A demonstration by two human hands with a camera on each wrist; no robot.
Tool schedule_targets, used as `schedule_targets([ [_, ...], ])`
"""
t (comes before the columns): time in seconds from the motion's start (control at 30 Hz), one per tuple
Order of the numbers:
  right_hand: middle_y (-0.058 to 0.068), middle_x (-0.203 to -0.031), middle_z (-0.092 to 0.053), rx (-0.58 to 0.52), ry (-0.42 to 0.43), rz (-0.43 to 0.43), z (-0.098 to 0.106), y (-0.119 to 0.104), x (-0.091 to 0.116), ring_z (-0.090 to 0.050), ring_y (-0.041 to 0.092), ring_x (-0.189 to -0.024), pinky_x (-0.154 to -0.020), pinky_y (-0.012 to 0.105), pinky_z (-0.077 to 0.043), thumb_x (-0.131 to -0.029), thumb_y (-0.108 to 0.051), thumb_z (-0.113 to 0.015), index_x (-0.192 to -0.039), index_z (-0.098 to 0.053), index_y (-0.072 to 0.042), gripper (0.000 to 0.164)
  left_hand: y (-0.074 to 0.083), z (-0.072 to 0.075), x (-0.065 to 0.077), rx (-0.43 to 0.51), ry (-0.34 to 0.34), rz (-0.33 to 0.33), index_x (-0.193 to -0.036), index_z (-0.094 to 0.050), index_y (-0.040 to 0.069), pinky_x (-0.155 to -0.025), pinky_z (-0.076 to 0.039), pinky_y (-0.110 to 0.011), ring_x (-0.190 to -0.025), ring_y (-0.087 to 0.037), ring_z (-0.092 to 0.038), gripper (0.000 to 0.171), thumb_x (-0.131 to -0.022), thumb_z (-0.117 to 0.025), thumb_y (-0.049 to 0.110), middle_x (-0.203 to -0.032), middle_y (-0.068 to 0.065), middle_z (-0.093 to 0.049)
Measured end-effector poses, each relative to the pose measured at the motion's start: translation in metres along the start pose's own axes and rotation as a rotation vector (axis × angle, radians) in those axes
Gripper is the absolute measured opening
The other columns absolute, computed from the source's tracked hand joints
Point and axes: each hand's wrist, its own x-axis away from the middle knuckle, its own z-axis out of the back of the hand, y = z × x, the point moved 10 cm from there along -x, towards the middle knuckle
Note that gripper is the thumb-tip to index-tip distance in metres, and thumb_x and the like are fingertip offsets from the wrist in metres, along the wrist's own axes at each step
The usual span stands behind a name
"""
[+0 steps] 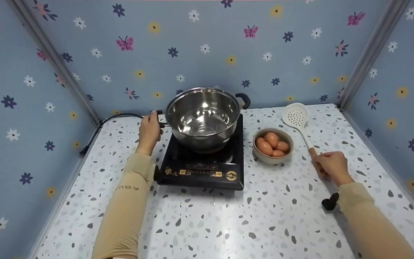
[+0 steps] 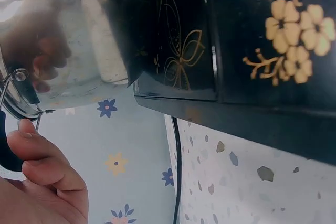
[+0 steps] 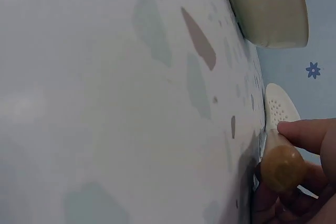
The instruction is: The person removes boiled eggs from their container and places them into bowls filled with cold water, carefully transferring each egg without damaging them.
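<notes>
A shiny steel pot point(image 1: 203, 115) with black side handles stands on a black induction cooker point(image 1: 199, 172). My left hand point(image 1: 149, 130) grips the pot's left handle, its fingers curled round it; in the left wrist view the fingers point(image 2: 47, 166) wrap the black grip point(image 2: 9, 148). On the right, my right hand point(image 1: 333, 164) pinches the wooden handle of a white slotted skimmer point(image 1: 296, 116). The skimmer's perforated head lies at the back of the table. In the right wrist view the rounded handle end point(image 3: 283, 169) shows between thumb and fingers.
Between the cooker and the skimmer sits a bowl point(image 1: 272, 158) of several brown eggs point(image 1: 271, 138). A black cord point(image 1: 120, 115) runs along the left back of the speckled table point(image 1: 207, 223). Flowered blue walls point(image 1: 207, 46) enclose the back and both sides.
</notes>
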Motion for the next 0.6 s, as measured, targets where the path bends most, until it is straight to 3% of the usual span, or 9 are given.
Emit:
schedule_targets([
  [0.13,-0.001,-0.074,-0.067,0.017,0.020,0.019,0.001,-0.002,0.001,-0.061,0.011,-0.059,-0.055,0.030,-0.054,-0.101,-0.026,-0.074,-0.127,-0.070,0.008,0.043,-0.003,0.006,0.005,-0.037,0.028,-0.025,-0.115,-0.054,0.009,-0.052,-0.041,-0.026,-0.050,-0.009,-0.046,0.052,-0.117,-0.027,0.053,-0.071,0.000,-0.057],
  [0.3,0.000,-0.082,-0.071,0.062,0.028,0.062,0.005,-0.006,0.005,-0.063,0.012,-0.066,-0.060,0.030,-0.054,-0.100,-0.033,-0.076,-0.126,-0.071,0.007,0.047,-0.004,0.012,0.011,-0.114,0.070,-0.053,-0.129,-0.057,0.004,-0.067,-0.046,-0.032,-0.067,-0.015,-0.058,0.060,-0.116,-0.025,0.054,-0.089,-0.008,-0.063],
  [0.43,0.008,-0.104,-0.074,0.096,0.047,0.073,0.011,-0.011,0.012,-0.064,0.018,-0.087,-0.074,0.031,-0.052,-0.101,-0.044,-0.074,-0.126,-0.073,0.003,0.054,-0.003,0.017,0.014,-0.191,0.109,-0.076,-0.139,-0.057,-0.001,-0.084,-0.049,-0.043,-0.086,-0.027,-0.065,0.066,-0.117,-0.027,0.053,-0.104,-0.018,-0.067],
  [0.53,0.020,-0.125,-0.071,0.087,0.059,0.072,0.015,-0.019,0.016,-0.062,0.022,-0.098,-0.079,0.032,-0.050,-0.103,-0.048,-0.071,-0.128,-0.072,0.003,0.057,-0.001,0.022,0.017,-0.251,0.147,-0.096,-0.139,-0.058,-0.001,-0.087,-0.048,-0.051,-0.087,-0.034,-0.063,0.065,-0.117,-0.028,0.052,-0.102,-0.021,-0.068],
  [0.6,0.023,-0.131,-0.068,0.081,0.076,0.088,0.018,-0.029,0.018,-0.062,0.021,-0.097,-0.078,0.032,-0.050,-0.104,-0.047,-0.070,-0.130,-0.072,0.004,0.057,-0.001,0.026,0.019,-0.273,0.169,-0.104,-0.139,-0.059,-0.001,-0.084,-0.047,-0.053,-0.084,-0.036,-0.060,0.064,-0.117,-0.029,0.051,-0.096,-0.019,-0.065],
])
